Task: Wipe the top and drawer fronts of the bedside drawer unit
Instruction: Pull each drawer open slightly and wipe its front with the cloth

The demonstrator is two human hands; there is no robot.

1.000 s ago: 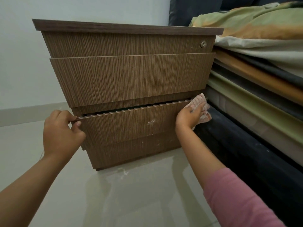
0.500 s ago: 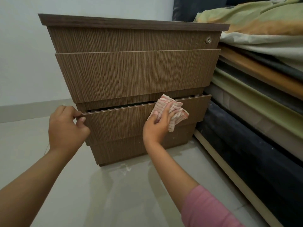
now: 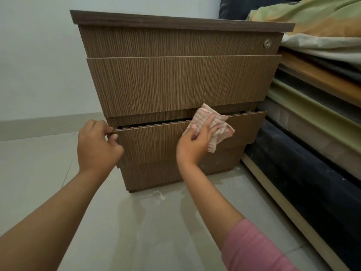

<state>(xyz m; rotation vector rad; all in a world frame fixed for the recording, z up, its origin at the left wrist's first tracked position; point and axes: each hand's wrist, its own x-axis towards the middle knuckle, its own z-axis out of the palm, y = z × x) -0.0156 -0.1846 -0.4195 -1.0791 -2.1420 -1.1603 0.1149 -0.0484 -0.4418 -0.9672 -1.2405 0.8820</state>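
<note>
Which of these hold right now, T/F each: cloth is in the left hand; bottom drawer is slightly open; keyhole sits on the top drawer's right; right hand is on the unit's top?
1. The cloth is in the left hand. False: the right hand presses it against the bottom drawer front.
2. The bottom drawer is slightly open. True: a dark gap shows above its front.
3. The keyhole sits at the top drawer's right. True.
4. The right hand is on the unit's top. False: it is low, at the bottom drawer.

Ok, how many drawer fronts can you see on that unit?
3. The top drawer front has the lock; the middle drawer front sits below it; the bottom drawer front is slightly open, left hand gripping its corner, right hand pressing the cloth on it.
</note>
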